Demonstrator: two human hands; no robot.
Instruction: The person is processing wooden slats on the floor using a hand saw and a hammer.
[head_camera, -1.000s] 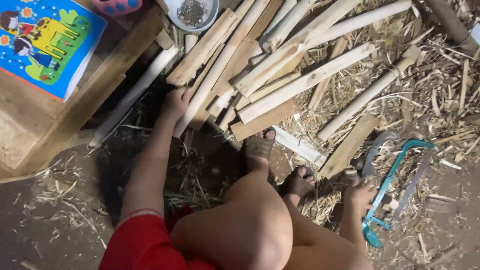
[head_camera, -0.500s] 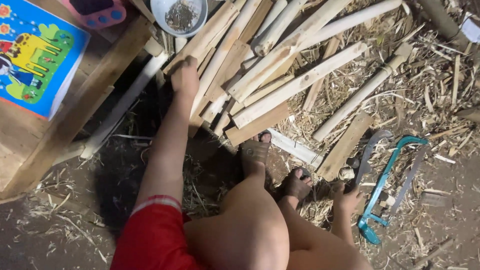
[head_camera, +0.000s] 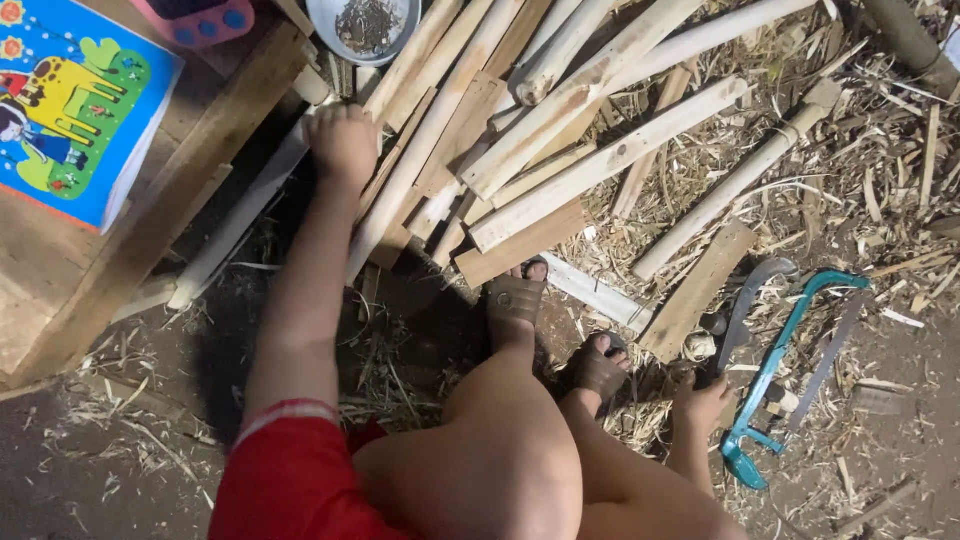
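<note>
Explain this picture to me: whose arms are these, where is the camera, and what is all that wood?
The camera sits on a person's head and looks down, so the arms, knees and sandalled feet are their own. The left hand reaches onto a pile of split bamboo slats. The right hand rests low on the handle of a curved knife, beside a teal-framed hacksaw. Shavings cover the ground. A colourful picture book lies on a wooden platform, and a small metal bowl stands above the pile.

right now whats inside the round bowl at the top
The bowl holds a dark, grainy heap of small bits; what they are is too small to tell. Its upper rim is cut off by the frame edge.
</note>
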